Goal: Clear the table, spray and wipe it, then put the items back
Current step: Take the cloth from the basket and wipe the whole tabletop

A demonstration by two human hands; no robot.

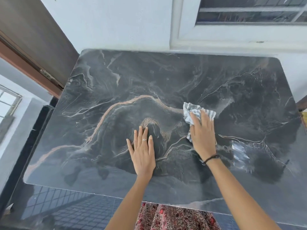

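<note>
The right hand (201,135) presses a striped cloth (194,113) flat-fingered onto the dark marbled table (116,80) beneath the far window (249,14), while the left hand (142,151) rests open, palm down.

Single head-worn view, looking steeply down, close over the table (166,77), facing the wall (116,22)

1. No text, label, brand, number or sign can be read anywhere in the view.
2. The table (166,77) carries only marble-like veining, no lettering.
3. The cloth (193,112) under the right hand (201,135) shows plain stripes, with no tag or print visible.
</note>
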